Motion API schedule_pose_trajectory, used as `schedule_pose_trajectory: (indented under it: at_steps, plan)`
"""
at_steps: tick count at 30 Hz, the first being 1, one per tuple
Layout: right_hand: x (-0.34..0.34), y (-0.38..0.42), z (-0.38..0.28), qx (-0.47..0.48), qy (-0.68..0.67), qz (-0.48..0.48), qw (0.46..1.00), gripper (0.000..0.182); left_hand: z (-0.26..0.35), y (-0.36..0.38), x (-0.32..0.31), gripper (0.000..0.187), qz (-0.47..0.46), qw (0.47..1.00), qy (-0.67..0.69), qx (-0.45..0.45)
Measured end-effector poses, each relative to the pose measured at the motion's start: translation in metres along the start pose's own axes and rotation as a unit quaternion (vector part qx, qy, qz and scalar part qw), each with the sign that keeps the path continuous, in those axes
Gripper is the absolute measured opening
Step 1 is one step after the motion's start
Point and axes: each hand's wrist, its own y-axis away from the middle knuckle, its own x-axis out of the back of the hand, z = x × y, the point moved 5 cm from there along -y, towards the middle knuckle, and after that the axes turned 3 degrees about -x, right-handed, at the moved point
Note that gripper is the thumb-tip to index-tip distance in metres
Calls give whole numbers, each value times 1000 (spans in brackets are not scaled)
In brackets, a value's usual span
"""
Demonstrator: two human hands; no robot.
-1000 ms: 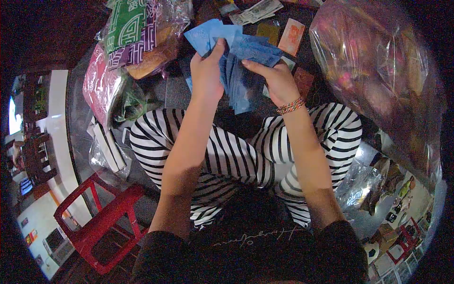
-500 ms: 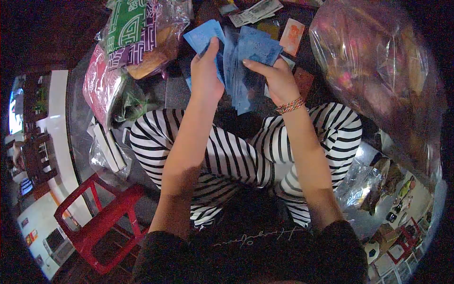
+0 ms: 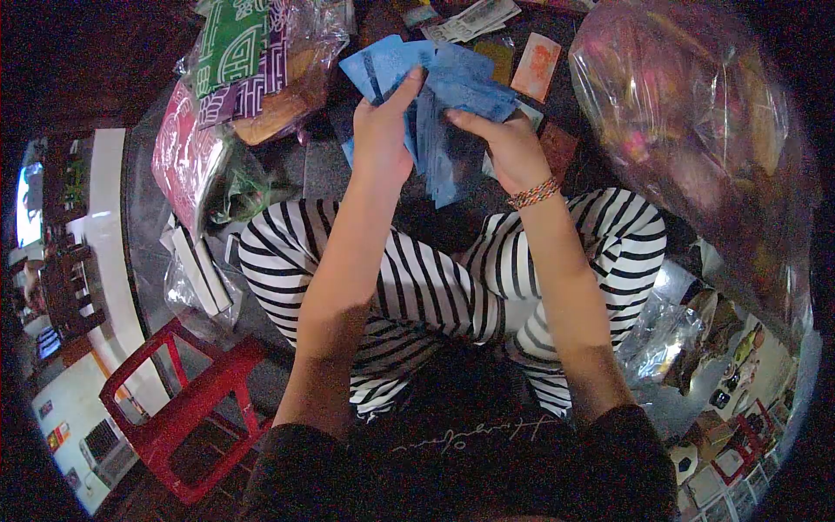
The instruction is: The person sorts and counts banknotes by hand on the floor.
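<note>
Thumb pressed on top, my left hand (image 3: 383, 126) grips a fanned bunch of blue banknotes (image 3: 378, 65). Opposite it, my right hand (image 3: 515, 150) pinches more blue banknotes (image 3: 470, 83) between thumb and fingers. The two bunches overlap between my hands at the top. Below them, a loose spread of blue notes (image 3: 442, 170) lies on the dark floor. An orange note (image 3: 536, 68) is just beyond my right hand, and a reddish-brown note (image 3: 559, 146) lies beside that hand's wrist.
Pale grey notes (image 3: 477, 19) lie at the far top. Plastic-wrapped packets in green and purple (image 3: 237, 61) and a pink one (image 3: 187, 143) sit on the left. A large clear plastic bag (image 3: 687, 104) bulges at right. A red plastic stool (image 3: 196, 400) is at lower left.
My left thumb has slid right toward the right-hand bunch. The blue notes between my hands now overlap and fan across more, closing the gap at the top.
</note>
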Motion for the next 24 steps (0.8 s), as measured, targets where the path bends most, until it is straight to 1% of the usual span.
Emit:
schedule_pose_trajectory:
  at_steps: [1, 5, 8, 11, 13, 14, 16, 20, 22, 24]
  plan:
    - [0, 1, -1, 0, 0, 0, 1000, 38, -1, -1, 0, 22, -8, 1000, -5, -3]
    - [1, 1, 0, -1, 3, -1, 1000, 35, 1, 2, -2, 22, -18, 1000, -2, -7]
    - [3, 0, 1, -4, 20, 7, 1000, 34, 2, 2, -3, 22, -24, 999, -27, -16]
    - [4, 0, 3, -12, 33, 6, 999, 34, 0, -1, 1, 17, -23, 999, -35, -22]
    - [4, -1, 4, -15, 35, 4, 999, 34, 0, -1, 0, 23, -40, 997, -53, -25]
    - [4, -1, 4, -12, 34, 6, 999, 35, 0, -1, -1, 23, -40, 997, -53, -25]
    - [4, -1, 3, -8, 34, 9, 999, 35, -2, -1, 0, 18, -6, 999, -29, 14]
    - [4, -2, 2, -5, 19, 5, 1000, 35, -3, -3, 0, 20, -11, 1000, -25, 4]
    - [2, -2, 1, -9, 23, 8, 1000, 34, -3, -3, 3, 25, 52, 998, 11, 33]
    - [0, -1, -4, 6, 7, 3, 1000, 34, -4, -2, 5, 25, 51, 998, 21, 38]
